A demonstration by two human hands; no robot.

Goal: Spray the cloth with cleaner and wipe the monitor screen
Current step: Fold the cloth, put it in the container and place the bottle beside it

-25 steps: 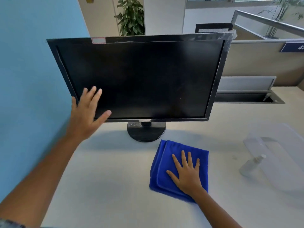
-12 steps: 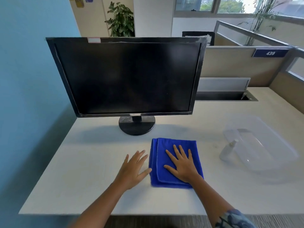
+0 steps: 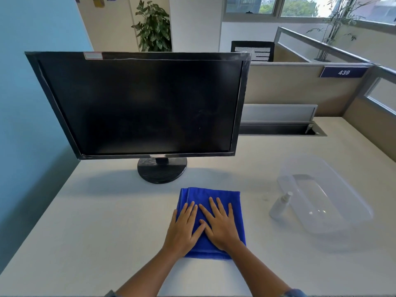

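A folded blue cloth (image 3: 214,197) lies flat on the white desk (image 3: 107,221), just in front of the monitor's round base. My left hand (image 3: 185,229) rests palm down on the cloth's left part, fingers spread. My right hand (image 3: 220,225) lies flat on the cloth beside it, thumbs touching. Neither hand grips anything. The black monitor (image 3: 145,106) stands behind, its screen dark and facing me. A small white spray bottle (image 3: 279,205) lies tilted on the desk to the right, leaning against a clear plastic tub.
The clear plastic tub (image 3: 325,196) sits at the right of the desk. A blue wall (image 3: 25,125) runs along the left. Behind the monitor are a cable tray slot (image 3: 278,129) and beige partitions (image 3: 300,88).
My left hand left the monitor's lower left corner, came down to the desk, then slid onto the cloth beside my right hand. My head pulled back, so the view is wider.
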